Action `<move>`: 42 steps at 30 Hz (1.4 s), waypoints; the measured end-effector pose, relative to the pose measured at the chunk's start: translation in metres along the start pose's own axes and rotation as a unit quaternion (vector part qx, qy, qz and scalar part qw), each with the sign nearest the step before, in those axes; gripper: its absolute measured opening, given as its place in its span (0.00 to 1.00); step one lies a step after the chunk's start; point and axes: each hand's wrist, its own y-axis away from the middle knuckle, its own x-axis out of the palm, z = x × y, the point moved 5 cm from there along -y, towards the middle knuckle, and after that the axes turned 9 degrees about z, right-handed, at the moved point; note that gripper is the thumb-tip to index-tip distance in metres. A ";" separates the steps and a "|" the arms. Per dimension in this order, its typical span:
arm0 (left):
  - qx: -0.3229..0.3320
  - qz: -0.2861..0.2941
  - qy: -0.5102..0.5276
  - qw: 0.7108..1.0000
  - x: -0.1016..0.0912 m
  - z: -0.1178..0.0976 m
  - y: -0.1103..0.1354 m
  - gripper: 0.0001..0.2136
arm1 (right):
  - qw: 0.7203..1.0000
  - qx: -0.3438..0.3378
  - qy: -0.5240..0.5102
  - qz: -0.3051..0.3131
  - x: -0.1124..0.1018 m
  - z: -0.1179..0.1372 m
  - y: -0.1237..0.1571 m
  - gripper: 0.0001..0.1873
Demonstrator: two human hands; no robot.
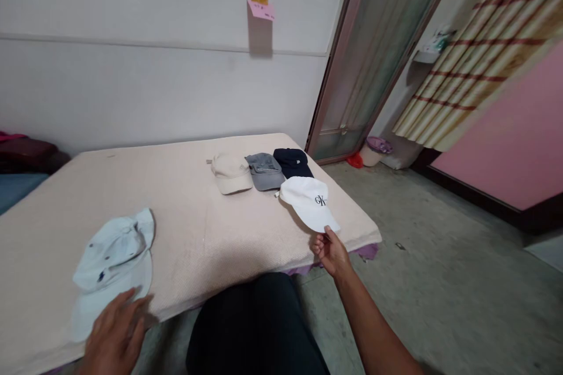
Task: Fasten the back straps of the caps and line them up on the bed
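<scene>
My right hand (pixel 331 252) pinches the brim tip of a white cap (pixel 308 202) with a dark logo, which lies near the right front corner of a beige mattress (pixel 189 211). Behind it sit three more caps in a row: a cream one (pixel 230 173), a grey one (pixel 264 170) and a navy one (pixel 292 162). My left hand (pixel 115 334) rests with fingers spread at the brim edge of a pale blue hat (pixel 112 263) on the near left of the mattress.
My dark-clothed knee (pixel 255 328) is between my arms. A white wall is behind the mattress, with a glass door (pixel 378 53) at right. A pink basin (pixel 373 151) sits on the concrete floor. A striped curtain hangs far right.
</scene>
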 end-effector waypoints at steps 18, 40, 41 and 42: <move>-0.237 -0.047 0.836 0.493 -0.014 -0.144 -0.090 0.18 | 0.927 0.240 -0.109 0.268 0.121 -0.131 0.150 0.13; -0.102 0.102 0.454 0.879 -0.060 -0.195 -0.011 0.17 | 0.835 -0.336 0.380 0.210 0.184 0.022 0.192 0.07; -0.084 0.115 0.453 0.880 -0.061 -0.199 -0.011 0.16 | 0.801 -0.364 0.409 0.241 0.191 0.025 0.199 0.10; -0.065 0.126 0.450 0.882 -0.062 -0.203 -0.011 0.15 | 0.766 -0.384 0.438 0.272 0.197 0.026 0.206 0.14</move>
